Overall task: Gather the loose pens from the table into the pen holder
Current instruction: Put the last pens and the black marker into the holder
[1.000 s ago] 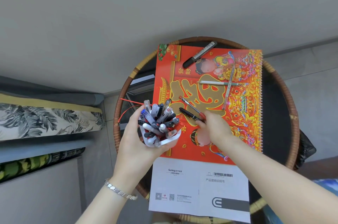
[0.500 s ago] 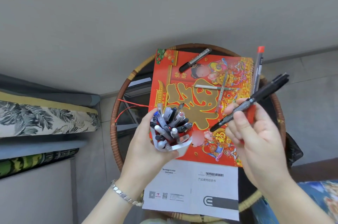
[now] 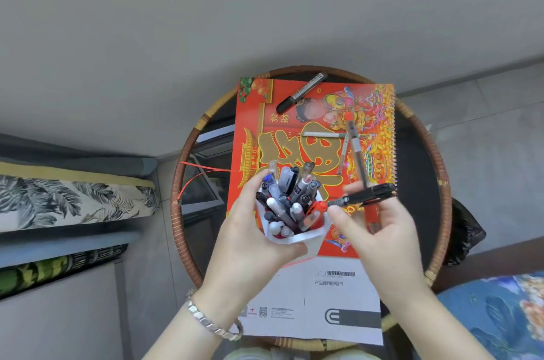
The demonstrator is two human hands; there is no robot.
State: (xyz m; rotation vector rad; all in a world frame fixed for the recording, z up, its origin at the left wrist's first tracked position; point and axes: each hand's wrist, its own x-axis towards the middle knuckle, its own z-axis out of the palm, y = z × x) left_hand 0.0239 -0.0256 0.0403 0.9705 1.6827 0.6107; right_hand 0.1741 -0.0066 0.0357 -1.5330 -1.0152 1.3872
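Observation:
My left hand (image 3: 250, 239) grips a white pen holder (image 3: 303, 237) packed with several pens, lifted above the table. My right hand (image 3: 374, 230) holds two pens beside it: a black pen (image 3: 365, 196) lying nearly level with its tip at the holder's right rim, and a red-capped clear pen (image 3: 354, 147) pointing away from me. On the red calendar (image 3: 318, 112) lie a black marker (image 3: 301, 92), a white pen (image 3: 322, 134) and a thin clear pen (image 3: 344, 153).
The round glass table has a rattan rim (image 3: 441, 171). A white manual (image 3: 312, 306) lies at its near edge under the calendar. A patterned cushion (image 3: 73, 200) is on the left, a blue patterned fabric (image 3: 500, 306) at lower right, a black bag (image 3: 465, 233) behind the table's right side.
My right hand lifted two pens off the calendar, raised them, then brought them down and left to the holder's rim. The holder in my left hand has stayed roughly in place.

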